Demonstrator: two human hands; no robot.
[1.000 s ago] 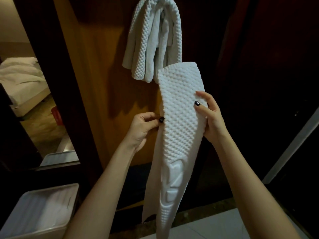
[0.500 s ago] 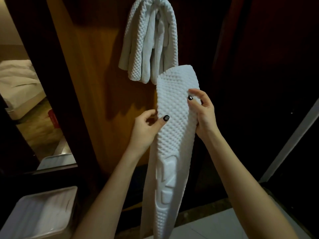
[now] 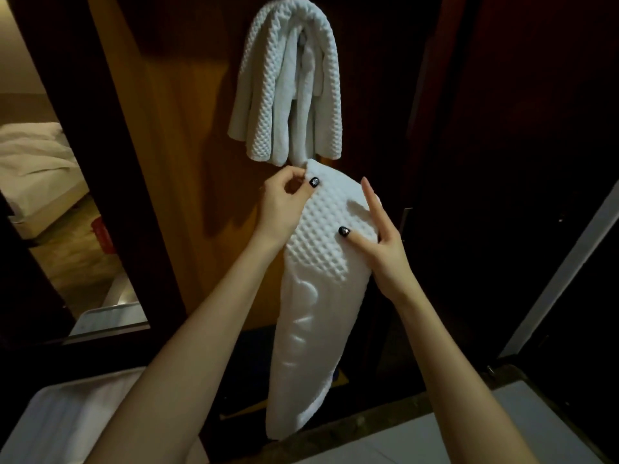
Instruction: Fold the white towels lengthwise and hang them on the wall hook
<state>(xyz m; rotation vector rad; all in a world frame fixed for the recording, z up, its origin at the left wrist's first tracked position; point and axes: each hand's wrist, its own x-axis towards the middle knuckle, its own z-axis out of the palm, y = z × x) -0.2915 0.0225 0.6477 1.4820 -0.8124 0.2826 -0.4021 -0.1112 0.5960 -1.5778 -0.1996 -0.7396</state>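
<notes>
A white waffle-textured towel [image 3: 315, 296], folded into a long narrow strip, hangs down in front of me. My left hand [image 3: 284, 204] pinches its upper left edge between thumb and fingers. My right hand [image 3: 378, 239] holds its right side, thumb pressed on the front and fingers behind. Above them, several white towels [image 3: 288, 82] are draped over a wall hook on the wooden panel [image 3: 181, 128]; the hook itself is hidden by the cloth.
A mirror [image 3: 50, 195] at the left reflects a bed and floor. A white tray [image 3: 53, 420] sits at lower left. A pale counter top [image 3: 435, 440] lies at the bottom right. Dark wooden panels stand to the right.
The towel's upright top end has folded over and come down; it now sits lower, just under the hung towels. My left hand rose to the top corner; my right hand shifted lower on the towel.
</notes>
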